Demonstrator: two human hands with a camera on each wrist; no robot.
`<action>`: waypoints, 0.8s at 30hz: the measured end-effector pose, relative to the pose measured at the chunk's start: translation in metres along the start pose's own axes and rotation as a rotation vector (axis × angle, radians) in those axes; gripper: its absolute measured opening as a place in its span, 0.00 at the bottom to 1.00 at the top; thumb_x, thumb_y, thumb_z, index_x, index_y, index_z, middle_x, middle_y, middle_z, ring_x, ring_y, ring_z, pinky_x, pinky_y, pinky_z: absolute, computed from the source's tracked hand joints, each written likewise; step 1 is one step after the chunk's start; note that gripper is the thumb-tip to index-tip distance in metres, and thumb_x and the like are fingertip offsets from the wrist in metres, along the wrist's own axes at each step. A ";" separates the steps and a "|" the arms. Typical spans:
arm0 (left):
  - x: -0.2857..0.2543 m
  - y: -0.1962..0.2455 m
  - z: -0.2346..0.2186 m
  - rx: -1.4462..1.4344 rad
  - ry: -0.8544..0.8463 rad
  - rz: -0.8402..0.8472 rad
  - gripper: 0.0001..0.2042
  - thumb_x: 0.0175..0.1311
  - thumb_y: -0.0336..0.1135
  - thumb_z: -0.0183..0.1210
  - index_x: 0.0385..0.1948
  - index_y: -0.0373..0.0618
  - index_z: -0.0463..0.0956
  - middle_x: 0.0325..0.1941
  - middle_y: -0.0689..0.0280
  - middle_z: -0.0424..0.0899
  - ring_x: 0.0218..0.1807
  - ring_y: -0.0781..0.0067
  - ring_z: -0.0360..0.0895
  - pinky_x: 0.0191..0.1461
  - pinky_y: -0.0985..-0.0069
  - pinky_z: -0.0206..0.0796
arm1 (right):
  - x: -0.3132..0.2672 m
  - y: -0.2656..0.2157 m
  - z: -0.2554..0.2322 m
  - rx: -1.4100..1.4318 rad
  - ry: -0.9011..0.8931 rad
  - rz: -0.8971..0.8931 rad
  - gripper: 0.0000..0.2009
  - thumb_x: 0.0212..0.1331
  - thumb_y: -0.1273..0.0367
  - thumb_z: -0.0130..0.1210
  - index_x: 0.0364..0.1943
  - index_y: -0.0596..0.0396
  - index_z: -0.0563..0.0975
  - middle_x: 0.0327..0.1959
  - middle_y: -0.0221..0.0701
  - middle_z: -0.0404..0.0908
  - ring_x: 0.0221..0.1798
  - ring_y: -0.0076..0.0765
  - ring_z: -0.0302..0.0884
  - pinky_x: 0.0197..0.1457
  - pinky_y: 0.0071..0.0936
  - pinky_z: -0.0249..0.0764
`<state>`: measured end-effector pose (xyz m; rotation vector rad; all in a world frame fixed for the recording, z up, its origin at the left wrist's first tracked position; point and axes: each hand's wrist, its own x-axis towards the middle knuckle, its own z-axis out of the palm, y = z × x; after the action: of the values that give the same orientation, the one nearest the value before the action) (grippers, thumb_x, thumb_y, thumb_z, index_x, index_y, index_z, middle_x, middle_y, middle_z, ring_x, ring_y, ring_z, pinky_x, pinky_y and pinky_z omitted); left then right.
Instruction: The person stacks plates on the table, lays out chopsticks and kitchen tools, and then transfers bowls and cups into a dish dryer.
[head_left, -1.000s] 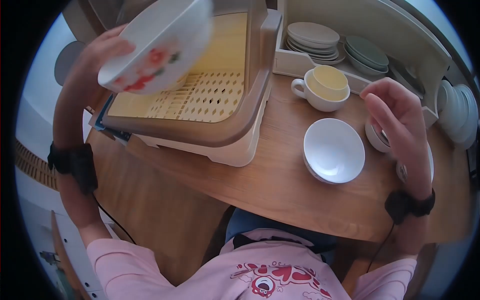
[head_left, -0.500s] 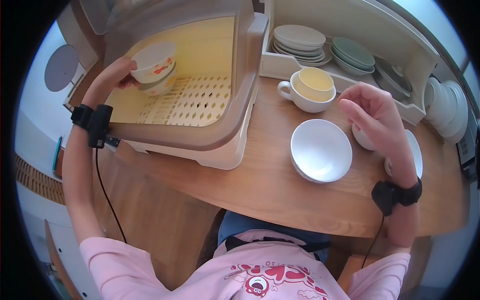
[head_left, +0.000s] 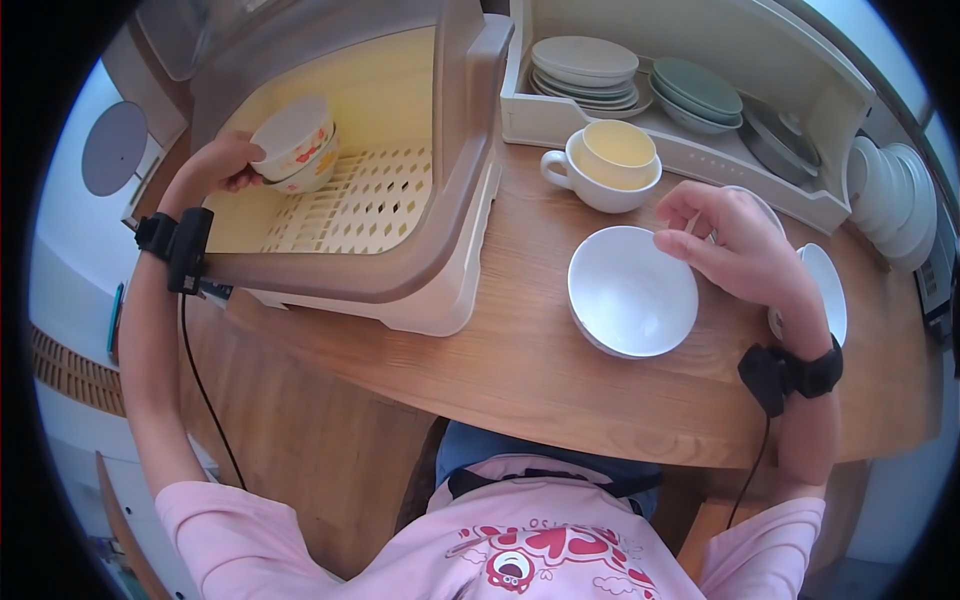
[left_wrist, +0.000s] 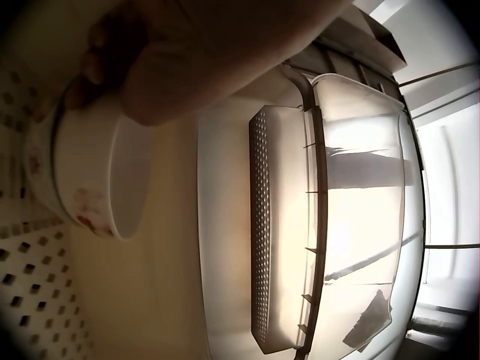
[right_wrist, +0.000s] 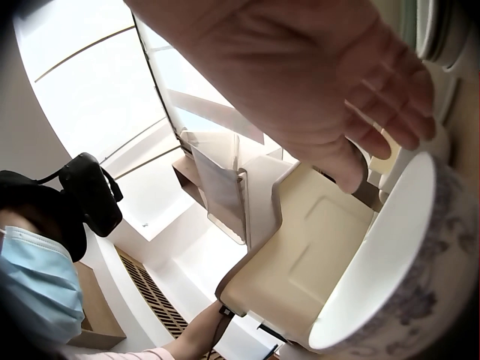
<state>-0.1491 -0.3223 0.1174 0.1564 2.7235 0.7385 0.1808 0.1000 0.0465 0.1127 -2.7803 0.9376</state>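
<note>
My left hand (head_left: 228,162) grips the rim of a white bowl with red flowers (head_left: 292,140) inside the cream drying box. Under that bowl sits a second flowered bowl (head_left: 312,178), the two nested over the slotted rack (head_left: 375,195). In the left wrist view, the flowered bowl (left_wrist: 86,172) tips on its side beneath my fingers. My right hand (head_left: 735,240) hovers, fingers loosely bent and holding nothing, just beside a white bowl (head_left: 632,295). The right wrist view shows purple flowers on the outside of this bowl (right_wrist: 420,292).
A yellow cup (head_left: 622,152) sits inside a white mug (head_left: 600,190). Behind stands a cream shelf (head_left: 690,150) with stacked plates (head_left: 585,65), green dishes (head_left: 695,90) and a lid (head_left: 785,140). Another bowl (head_left: 822,290) lies right of my right wrist; upright plates (head_left: 890,205) stand beyond.
My left hand has carried the flowered bowl down into the drying box, onto the other bowl. The right hand has shifted slightly down and left, closer to the white bowl.
</note>
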 end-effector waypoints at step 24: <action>0.006 -0.002 0.007 0.054 -0.100 -0.061 0.12 0.69 0.37 0.47 0.40 0.35 0.71 0.20 0.69 0.74 0.16 0.82 0.67 0.17 0.80 0.56 | 0.001 0.004 0.015 -0.075 -0.256 0.101 0.13 0.59 0.67 0.54 0.43 0.63 0.76 0.36 0.45 0.81 0.41 0.50 0.78 0.46 0.37 0.72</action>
<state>-0.1526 -0.3199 0.1091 0.1181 2.6416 0.6240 0.1762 0.0942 0.0322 0.0860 -3.0787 0.8976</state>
